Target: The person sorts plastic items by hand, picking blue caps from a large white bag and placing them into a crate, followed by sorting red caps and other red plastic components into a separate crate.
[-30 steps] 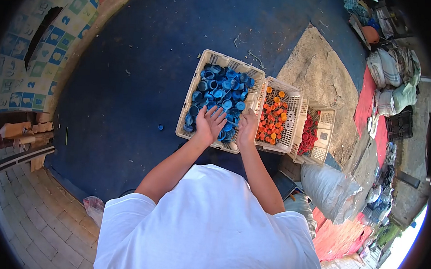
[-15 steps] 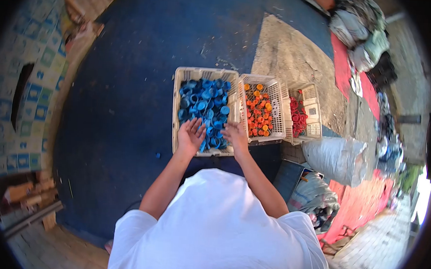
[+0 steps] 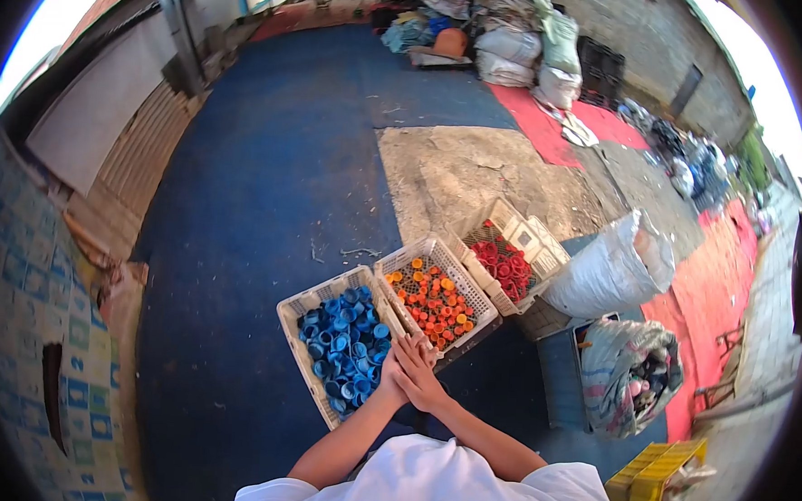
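Observation:
My left hand [image 3: 392, 377] and my right hand [image 3: 420, 380] are pressed against each other, fingers stretched out. No object shows in either hand, though the space between the palms is hidden. They are over the near right corner of a cream crate [image 3: 290, 324] holding many blue plastic caps [image 3: 346, 343]. Just beyond my fingertips stands a second crate [image 3: 484, 302] with orange and yellow caps [image 3: 434, 305]. Farther right, a third crate [image 3: 542, 244] holds red plastic rings or caps [image 3: 506, 267].
A tall white sack [image 3: 611, 266] stands right of the crates. Nearer are an open, filled sack [image 3: 626, 376] and a yellow crate [image 3: 647, 486]. Blue sheeting [image 3: 260, 180] covers the ground. Stuffed sacks [image 3: 511, 52] are piled at the back.
My hands were apart, palms up, over the blue caps; now they have come together at the crate's right corner. The view has turned and lifted, showing more of the yard.

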`<action>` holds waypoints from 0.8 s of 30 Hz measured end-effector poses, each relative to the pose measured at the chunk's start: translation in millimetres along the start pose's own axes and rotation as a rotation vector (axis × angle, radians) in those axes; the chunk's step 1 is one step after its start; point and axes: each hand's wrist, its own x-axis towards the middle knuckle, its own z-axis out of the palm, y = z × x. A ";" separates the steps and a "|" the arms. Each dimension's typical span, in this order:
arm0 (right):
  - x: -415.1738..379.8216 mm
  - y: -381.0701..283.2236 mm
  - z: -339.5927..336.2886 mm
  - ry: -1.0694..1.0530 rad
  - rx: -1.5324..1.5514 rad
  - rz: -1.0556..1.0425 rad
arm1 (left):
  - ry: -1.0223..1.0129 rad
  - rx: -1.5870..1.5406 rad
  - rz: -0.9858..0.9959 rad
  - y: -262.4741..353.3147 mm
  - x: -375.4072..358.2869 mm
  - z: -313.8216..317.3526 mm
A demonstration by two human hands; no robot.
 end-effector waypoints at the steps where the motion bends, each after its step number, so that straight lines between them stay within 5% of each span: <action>1: -4.8 3.2 -9.7 0.024 0.109 0.028 | 0.031 -0.109 -0.015 -14.1 8.6 1.8; 3: -12.7 6.9 -36.7 0.065 -0.022 0.151 | -0.027 -0.157 -0.054 -38.9 27.3 -6.1; 5: -19.3 10.6 -67.5 0.098 -0.112 0.343 | 0.023 0.008 -0.145 -44.3 13.5 55.6; 8: -38.2 95.3 -72.1 0.552 0.251 0.497 | -0.173 0.058 -0.204 -75.7 23.8 94.5; 10: -51.4 131.3 -109.1 0.679 1.088 0.622 | -0.225 0.008 -0.216 -104.1 44.9 115.5; 12: -72.9 161.2 -136.7 0.807 1.191 0.474 | -0.245 -0.019 -0.242 -139.0 72.9 134.4; 14: -86.2 142.8 -184.8 0.992 1.203 0.588 | -0.253 -0.043 -0.270 -178.3 108.8 144.3; 24: -185.9 201.0 -354.7 1.201 1.230 0.526 | -0.164 0.064 -0.511 -346.1 197.7 220.4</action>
